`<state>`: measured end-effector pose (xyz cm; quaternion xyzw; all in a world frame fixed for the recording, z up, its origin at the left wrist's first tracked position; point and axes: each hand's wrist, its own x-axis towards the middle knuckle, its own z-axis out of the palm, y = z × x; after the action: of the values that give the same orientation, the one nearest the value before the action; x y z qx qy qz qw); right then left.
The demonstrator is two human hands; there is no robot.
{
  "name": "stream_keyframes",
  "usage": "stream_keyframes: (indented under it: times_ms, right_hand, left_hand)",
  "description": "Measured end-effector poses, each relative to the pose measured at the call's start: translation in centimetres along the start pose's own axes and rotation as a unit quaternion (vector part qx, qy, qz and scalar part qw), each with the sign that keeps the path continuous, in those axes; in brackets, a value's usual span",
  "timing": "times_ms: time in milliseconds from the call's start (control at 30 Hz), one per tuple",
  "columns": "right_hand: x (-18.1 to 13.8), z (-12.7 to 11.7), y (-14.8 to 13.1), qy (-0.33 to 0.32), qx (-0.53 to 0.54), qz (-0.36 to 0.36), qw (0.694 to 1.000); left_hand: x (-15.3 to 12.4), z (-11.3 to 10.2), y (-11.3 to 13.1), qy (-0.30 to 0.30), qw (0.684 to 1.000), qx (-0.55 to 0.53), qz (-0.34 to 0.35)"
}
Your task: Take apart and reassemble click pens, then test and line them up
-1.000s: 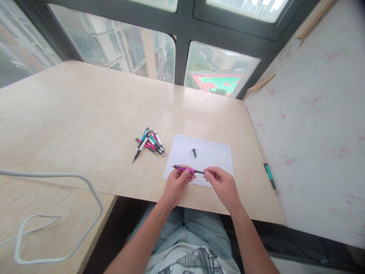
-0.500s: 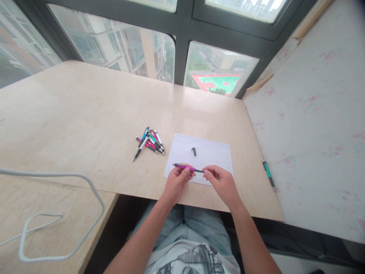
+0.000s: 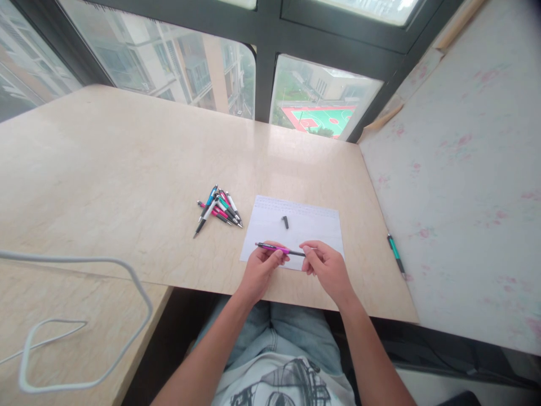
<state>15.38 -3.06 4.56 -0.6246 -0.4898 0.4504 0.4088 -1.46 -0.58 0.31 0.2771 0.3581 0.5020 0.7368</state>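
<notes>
My left hand (image 3: 257, 273) is closed around the purple barrel of a pen (image 3: 279, 249), its black clicker end pointing left. A thin dark rod, which looks like the refill, sticks out of the barrel's right end. My right hand (image 3: 332, 269) is closed, thumb and fingers pinching around that rod's right tip. Both hands are just above the near part of a white sheet of paper (image 3: 315, 228) with lines of writing along its top. A small black piece (image 3: 285, 223), perhaps the pen's grip section, lies on the sheet beyond my hands.
A pile of several click pens (image 3: 220, 206) in blue, white, red and green lies left of the paper. One green pen (image 3: 396, 255) rests by the papered wall (image 3: 465, 186) on the right. A white cable (image 3: 84, 260) loops at the lower left. Windows line the table's (image 3: 127, 163) far edge.
My right hand's fingers have shifted slightly on the thin dark rod, and a little more of it shows. The whole view has moved a little.
</notes>
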Motion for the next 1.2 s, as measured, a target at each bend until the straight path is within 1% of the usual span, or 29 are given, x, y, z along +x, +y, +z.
stream_keyframes:
  times_ms: [67, 133, 267, 367, 533, 833, 967, 1133, 1200]
  right_hand:
    - [0.1, -0.2, 0.1, -0.008, 0.009, 0.003, 1.000]
    - [0.1, -0.4, 0.3, -0.018, 0.007, -0.011, 1.000]
    - [0.2, -0.5, 0.7, -0.007, -0.042, -0.053, 0.998]
    - [0.2, -0.4, 0.7, 0.012, -0.067, -0.054, 0.996]
    - [0.2, -0.3, 0.3, -0.014, -0.057, -0.055, 0.997]
    - [0.0, -0.2, -0.2, -0.017, -0.088, -0.079, 0.993]
    - [-0.2, 0.3, -0.2, 0.002, -0.109, -0.088, 0.990]
    - [-0.3, 0.8, 0.0, 0.018, -0.152, -0.123, 0.981]
    - [-0.2, 0.8, 0.1, 0.024, -0.166, -0.120, 0.978]
  left_hand:
    - [0.0, 0.0, 0.0, 0.004, 1.000, 0.001, 0.000]
    - [0.1, 0.0, -0.1, 0.010, 1.000, -0.012, -0.004]
    - [0.3, -0.1, -0.2, 0.020, 0.998, -0.051, -0.007]
    - [0.3, -0.2, -0.2, 0.018, 0.999, -0.051, -0.005]
    - [0.3, -0.1, -0.1, 0.029, 0.998, -0.062, -0.011]
    - [0.3, 0.0, -0.1, 0.041, 0.997, -0.070, -0.012]
    - [0.5, -0.3, -0.5, 0.041, 0.996, -0.078, -0.006]
    - [0.5, -0.3, -0.5, 0.041, 0.996, -0.080, 0.002]
    - [0.4, -0.2, -0.3, 0.037, 0.996, -0.076, -0.002]
